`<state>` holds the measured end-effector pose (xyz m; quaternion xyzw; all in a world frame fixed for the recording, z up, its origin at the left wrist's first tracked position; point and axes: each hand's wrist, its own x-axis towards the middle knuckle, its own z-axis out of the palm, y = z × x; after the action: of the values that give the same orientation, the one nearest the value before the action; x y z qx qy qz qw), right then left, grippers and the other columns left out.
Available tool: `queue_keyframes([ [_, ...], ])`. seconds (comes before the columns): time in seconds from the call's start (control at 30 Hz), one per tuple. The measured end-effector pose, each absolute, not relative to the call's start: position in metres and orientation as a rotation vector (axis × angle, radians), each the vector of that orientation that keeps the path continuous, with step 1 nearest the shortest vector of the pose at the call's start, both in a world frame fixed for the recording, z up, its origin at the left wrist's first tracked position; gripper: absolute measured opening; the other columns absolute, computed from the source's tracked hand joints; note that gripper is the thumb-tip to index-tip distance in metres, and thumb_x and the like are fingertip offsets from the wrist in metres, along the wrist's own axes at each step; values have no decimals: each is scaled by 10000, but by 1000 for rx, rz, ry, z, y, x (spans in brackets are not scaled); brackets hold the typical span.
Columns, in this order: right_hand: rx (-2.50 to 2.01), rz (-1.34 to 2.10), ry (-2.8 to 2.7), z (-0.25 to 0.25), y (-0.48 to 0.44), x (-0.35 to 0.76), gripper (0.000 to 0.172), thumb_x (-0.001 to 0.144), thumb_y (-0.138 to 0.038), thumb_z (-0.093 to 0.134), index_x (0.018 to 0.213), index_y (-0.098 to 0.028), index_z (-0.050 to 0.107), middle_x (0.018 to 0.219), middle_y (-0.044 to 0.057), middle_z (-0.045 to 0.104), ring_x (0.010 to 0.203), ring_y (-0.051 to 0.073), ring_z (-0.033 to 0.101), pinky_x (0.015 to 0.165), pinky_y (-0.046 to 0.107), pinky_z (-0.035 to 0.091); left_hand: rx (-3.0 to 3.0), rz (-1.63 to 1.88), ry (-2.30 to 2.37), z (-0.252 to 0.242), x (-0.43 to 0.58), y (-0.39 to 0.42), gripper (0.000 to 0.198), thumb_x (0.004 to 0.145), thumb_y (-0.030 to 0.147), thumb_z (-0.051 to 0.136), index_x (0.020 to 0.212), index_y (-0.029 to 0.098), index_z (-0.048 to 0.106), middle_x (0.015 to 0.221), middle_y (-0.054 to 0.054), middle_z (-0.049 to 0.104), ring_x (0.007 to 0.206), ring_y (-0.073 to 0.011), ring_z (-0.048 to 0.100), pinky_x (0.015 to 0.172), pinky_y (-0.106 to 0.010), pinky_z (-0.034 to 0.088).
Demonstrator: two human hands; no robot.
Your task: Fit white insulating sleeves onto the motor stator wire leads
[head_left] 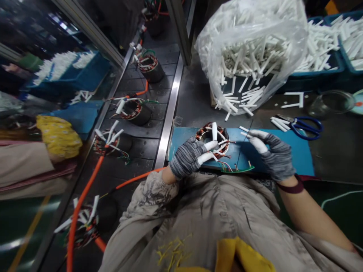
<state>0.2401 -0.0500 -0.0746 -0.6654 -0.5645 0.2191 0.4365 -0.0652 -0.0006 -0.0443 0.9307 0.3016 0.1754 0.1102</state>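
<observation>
Left hand (188, 155), in a grey knit glove with white-taped fingertips, resting against the 8 o'clock side of the motor stator (213, 139); fingers curled onto its lead wires, grip not clearly readable. Right hand (272, 151), gloved alike, at 3 o'clock from the stator and apart from it, thumb and forefinger pinched on a thin white sleeve piece (244, 131) pointing toward 10 o'clock. Hands apart, stator between them.

Stator seated flat on the blue mat (295, 151), near the mat's left end, directly ahead of the body. One white sleeve (214, 131) standing upright out of the winding. Thin coloured leads trailing from the stator toward 5 o'clock to a small green board (238, 170) at the mat's near edge.

At 2 o'clock from the right hand: blue-handled scissors (303, 125) on the dark table, loose white sleeves just beside the blades. At 12 o'clock from the stator: clear plastic bag (249, 49) full of white sleeves, some spilled at its mouth. At 1 o'clock, far right: blue bins (337, 64) holding more sleeves.

At 9 o'clock from the left hand: conveyor (147, 113) carrying several more stators in line, an orange cable (85, 196) lying along it. Beyond the conveyor, at 9 o'clock: another person's sleeve (58, 136), yellow.
</observation>
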Motion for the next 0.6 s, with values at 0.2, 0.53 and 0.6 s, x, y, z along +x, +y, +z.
queue_keyframes([
  [0.2, -1475, 835, -1328, -58, -65, 229, 176, 946, -402, 771, 1068, -280, 807, 1051, 53, 829, 964, 274, 786, 932, 483, 647, 2795, 561, 832, -52, -67, 0, 487, 1154, 376, 425, 1554, 153, 593, 1176, -111, 802, 1082, -230, 739, 1025, -385, 550],
  [0.53, -1493, 596, -1910, -48, -37, 217, 386, 1045, -555, 603, 1046, -250, 840, 939, 103, 817, 860, 301, 761, 811, 442, 628, 2707, 545, 765, -47, -67, 2, 467, 1153, 366, 398, 1535, 175, 586, 1321, -120, 756, 1251, -244, 691, 1153, -430, 531],
  [0.6, -1521, 871, -1850, -47, -32, 215, 504, 1059, -627, 530, 890, -240, 807, 826, 84, 789, 762, 269, 741, 770, 419, 625, 2687, 542, 798, -43, -66, 1, 471, 1151, 380, 401, 1521, 170, 603, 1329, -123, 753, 1263, -244, 687, 1150, -421, 538],
])
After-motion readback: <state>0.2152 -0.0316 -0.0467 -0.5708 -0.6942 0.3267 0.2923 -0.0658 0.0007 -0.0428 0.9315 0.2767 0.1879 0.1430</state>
